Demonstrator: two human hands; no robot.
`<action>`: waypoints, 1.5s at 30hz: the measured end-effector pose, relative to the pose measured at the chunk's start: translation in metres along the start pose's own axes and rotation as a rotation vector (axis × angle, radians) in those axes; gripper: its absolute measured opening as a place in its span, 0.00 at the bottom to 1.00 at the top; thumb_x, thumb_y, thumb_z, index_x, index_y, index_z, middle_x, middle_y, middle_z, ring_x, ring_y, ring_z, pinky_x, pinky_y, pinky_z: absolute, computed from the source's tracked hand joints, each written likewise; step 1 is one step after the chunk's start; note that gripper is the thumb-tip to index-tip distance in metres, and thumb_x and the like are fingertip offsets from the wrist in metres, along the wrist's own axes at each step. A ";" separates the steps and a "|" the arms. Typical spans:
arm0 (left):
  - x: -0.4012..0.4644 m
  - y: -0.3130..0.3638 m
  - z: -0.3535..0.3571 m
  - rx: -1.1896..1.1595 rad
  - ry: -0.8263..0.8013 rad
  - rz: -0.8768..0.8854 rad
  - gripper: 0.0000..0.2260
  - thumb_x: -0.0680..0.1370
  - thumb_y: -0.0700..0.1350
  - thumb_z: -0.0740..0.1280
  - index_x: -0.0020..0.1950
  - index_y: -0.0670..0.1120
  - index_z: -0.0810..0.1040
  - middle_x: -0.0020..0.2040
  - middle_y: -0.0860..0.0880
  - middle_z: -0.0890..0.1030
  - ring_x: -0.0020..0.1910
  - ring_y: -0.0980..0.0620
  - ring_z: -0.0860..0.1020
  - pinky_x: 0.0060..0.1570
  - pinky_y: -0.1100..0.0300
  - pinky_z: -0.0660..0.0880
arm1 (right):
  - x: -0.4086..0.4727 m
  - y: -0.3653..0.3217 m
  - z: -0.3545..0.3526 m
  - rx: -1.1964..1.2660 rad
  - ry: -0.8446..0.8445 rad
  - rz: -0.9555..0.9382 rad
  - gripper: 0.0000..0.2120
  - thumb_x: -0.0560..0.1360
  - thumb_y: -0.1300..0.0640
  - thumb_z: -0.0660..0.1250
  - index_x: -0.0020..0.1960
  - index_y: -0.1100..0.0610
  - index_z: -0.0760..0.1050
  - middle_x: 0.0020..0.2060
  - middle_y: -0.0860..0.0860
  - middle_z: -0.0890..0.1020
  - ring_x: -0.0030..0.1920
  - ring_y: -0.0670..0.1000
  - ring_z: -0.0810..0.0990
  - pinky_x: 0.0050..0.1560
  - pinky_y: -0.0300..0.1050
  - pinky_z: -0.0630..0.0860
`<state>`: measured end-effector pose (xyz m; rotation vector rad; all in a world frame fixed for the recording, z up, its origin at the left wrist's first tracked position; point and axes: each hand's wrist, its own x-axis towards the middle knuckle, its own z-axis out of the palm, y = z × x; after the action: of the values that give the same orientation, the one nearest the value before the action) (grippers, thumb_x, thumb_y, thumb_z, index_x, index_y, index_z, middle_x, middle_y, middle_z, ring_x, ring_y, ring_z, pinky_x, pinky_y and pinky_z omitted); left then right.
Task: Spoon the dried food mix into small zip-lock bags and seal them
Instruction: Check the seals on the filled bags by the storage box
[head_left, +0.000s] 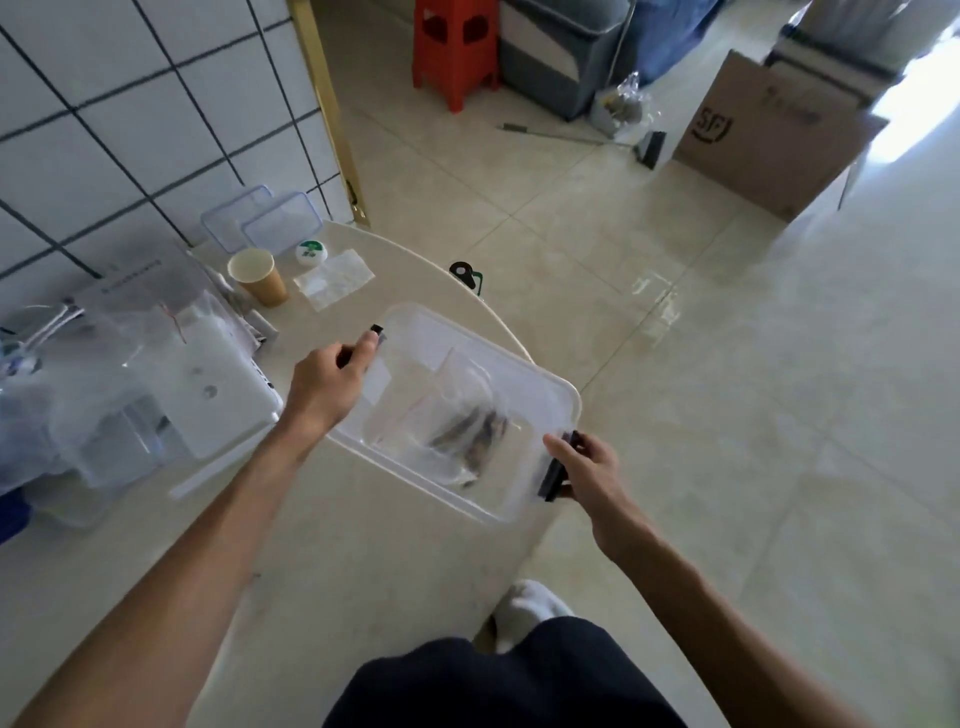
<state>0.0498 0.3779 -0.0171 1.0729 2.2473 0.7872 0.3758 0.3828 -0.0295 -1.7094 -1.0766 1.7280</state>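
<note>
Your left hand and right hand are both closed on the black end latches of the clear plastic bin, at the table's edge; filled bags lie inside it.

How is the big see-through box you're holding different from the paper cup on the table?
The clear box is see-through, so bags show inside; the paper cup is brown and hides its inside. The box is wide, flat and closed with a lid, gripped by the left hand and right hand; the cup is narrow, upright, open-topped and untouched. Both are containers.
</note>
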 end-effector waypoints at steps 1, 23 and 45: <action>-0.016 -0.001 -0.003 -0.068 -0.005 -0.001 0.30 0.76 0.71 0.62 0.34 0.45 0.74 0.30 0.50 0.78 0.35 0.46 0.77 0.36 0.55 0.72 | -0.008 -0.001 -0.008 -0.012 0.026 -0.027 0.11 0.81 0.52 0.70 0.54 0.61 0.80 0.42 0.55 0.84 0.36 0.48 0.83 0.38 0.45 0.82; -0.177 0.116 0.180 -0.385 -0.480 0.056 0.30 0.69 0.74 0.68 0.47 0.46 0.82 0.36 0.54 0.83 0.34 0.60 0.78 0.37 0.54 0.78 | -0.130 0.084 -0.245 0.241 0.531 -0.050 0.05 0.79 0.50 0.71 0.53 0.49 0.83 0.43 0.45 0.88 0.42 0.42 0.86 0.44 0.42 0.80; -0.055 0.395 0.438 -0.313 -0.793 0.230 0.23 0.75 0.67 0.67 0.48 0.45 0.81 0.35 0.56 0.82 0.33 0.61 0.78 0.32 0.66 0.76 | 0.021 0.012 -0.502 0.442 0.741 -0.092 0.12 0.74 0.48 0.72 0.54 0.52 0.83 0.42 0.45 0.88 0.41 0.44 0.87 0.37 0.35 0.81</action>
<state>0.5715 0.6577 -0.0368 1.2210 1.3124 0.6201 0.8655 0.4915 -0.0070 -1.7370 -0.3918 1.0116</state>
